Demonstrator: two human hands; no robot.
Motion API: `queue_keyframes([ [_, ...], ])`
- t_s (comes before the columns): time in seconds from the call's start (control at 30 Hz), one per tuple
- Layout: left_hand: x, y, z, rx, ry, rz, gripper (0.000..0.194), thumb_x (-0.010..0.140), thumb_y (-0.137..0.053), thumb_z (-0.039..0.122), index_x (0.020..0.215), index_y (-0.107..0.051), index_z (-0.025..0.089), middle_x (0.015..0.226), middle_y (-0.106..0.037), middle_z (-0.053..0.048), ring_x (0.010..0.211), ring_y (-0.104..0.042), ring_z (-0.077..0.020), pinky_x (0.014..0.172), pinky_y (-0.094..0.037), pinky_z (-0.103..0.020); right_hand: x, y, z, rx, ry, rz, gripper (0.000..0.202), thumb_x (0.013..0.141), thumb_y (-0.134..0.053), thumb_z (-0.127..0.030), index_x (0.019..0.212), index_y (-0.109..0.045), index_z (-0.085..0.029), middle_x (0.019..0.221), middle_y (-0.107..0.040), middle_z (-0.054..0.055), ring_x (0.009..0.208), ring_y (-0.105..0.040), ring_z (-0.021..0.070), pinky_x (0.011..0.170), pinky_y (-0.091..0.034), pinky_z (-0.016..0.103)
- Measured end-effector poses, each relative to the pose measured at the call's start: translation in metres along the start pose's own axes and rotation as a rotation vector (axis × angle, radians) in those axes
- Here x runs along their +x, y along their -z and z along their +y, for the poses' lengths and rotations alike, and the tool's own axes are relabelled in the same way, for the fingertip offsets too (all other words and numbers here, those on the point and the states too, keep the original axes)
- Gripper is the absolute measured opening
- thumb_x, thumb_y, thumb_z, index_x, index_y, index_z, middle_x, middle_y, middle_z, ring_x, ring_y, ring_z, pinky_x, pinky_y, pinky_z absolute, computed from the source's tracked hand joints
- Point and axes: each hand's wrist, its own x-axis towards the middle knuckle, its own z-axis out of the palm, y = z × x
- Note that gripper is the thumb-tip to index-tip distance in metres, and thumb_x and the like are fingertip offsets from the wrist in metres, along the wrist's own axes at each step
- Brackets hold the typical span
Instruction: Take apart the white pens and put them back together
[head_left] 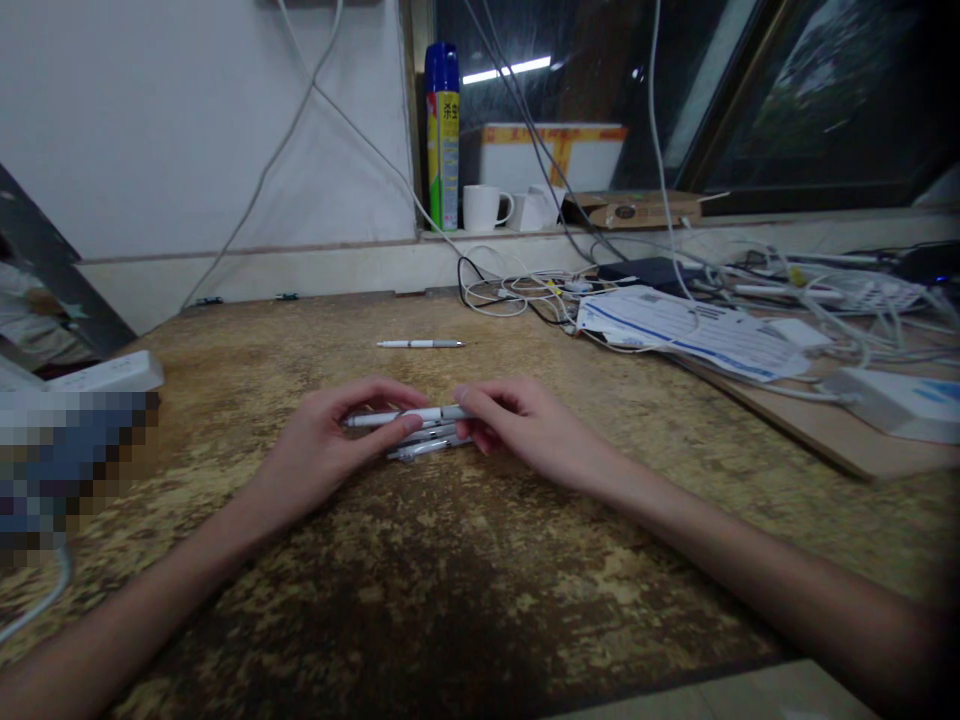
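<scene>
Above the middle of the worn table, my left hand (330,430) grips the left part of a white pen (390,418) between thumb and fingers. My right hand (506,415) pinches the right end of that same pen. Just below it are more pens (427,450), bunched close together, their right ends partly hidden by my right fingers; whether they rest on the table or are held, I cannot tell. Farther back, a single white and grey pen (421,344) lies by itself, pointing left to right, apart from both hands.
Tangled cables (510,290), printed papers (690,325) and a white power strip (900,400) crowd the right side, over a brown board (847,450). On the sill stand a spray can (442,140) and a white mug (481,208). Another white strip (109,372) is at left.
</scene>
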Motion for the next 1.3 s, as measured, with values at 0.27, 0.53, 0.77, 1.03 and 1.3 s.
queue_keyframes([
  [0.27, 0.001, 0.001, -0.003, -0.032, -0.011, 0.012, 0.021, 0.095, -0.072, 0.043, 0.109, -0.079, 0.028, 0.105, -0.08, 0.0, 0.094, -0.073, -0.0185, 0.09, -0.054, -0.028, -0.002, 0.001, -0.003, -0.01, 0.06, 0.006, 0.03, 0.104, -0.054, -0.043, 0.087, -0.064, -0.02, 0.074, -0.058, -0.003, 0.07, -0.052, 0.0134, 0.065, -0.036, 0.03],
  [0.53, 0.002, 0.0, -0.006, -0.017, -0.01, 0.003, 0.019, 0.094, -0.074, 0.042, 0.105, -0.08, 0.028, 0.1, -0.081, 0.001, 0.09, -0.072, -0.0182, 0.09, -0.053, -0.029, 0.0, 0.0, -0.004, -0.105, 0.08, -0.026, 0.044, 0.107, -0.045, -0.045, 0.072, -0.054, -0.019, 0.067, -0.049, -0.003, 0.063, -0.043, 0.0123, 0.064, -0.03, 0.031],
  [0.77, 0.001, 0.003, -0.001, -0.01, 0.022, 0.018, 0.016, 0.089, -0.077, 0.041, 0.095, -0.084, 0.027, 0.093, -0.082, 0.0, 0.087, -0.073, -0.0196, 0.085, -0.054, -0.03, -0.001, -0.001, -0.001, -0.113, 0.08, -0.035, 0.047, 0.106, -0.044, -0.049, 0.071, -0.052, -0.02, 0.066, -0.047, -0.002, 0.062, -0.041, 0.0127, 0.062, -0.027, 0.032],
  [1.03, 0.011, 0.01, 0.007, -0.385, 0.405, 0.175, 0.05, 0.071, -0.092, 0.046, 0.114, -0.078, 0.026, 0.077, -0.079, -0.002, 0.074, -0.073, -0.0196, 0.072, -0.061, -0.03, 0.001, -0.009, -0.004, 0.048, 0.06, -0.09, 0.055, 0.108, -0.037, -0.056, 0.074, -0.058, -0.019, 0.061, -0.049, -0.004, 0.057, -0.044, 0.0119, 0.059, -0.031, 0.03],
  [1.3, 0.023, 0.006, 0.009, -0.601, 0.288, 0.174, 0.036, 0.091, -0.073, 0.052, 0.108, -0.078, 0.021, 0.091, -0.071, -0.004, 0.081, -0.063, -0.0151, 0.076, -0.056, -0.026, 0.011, -0.001, -0.017, -0.026, 0.238, 0.033, 0.036, 0.103, -0.055, -0.044, 0.084, -0.073, -0.018, 0.087, -0.072, 0.003, 0.083, -0.062, 0.0168, 0.078, -0.042, 0.031],
])
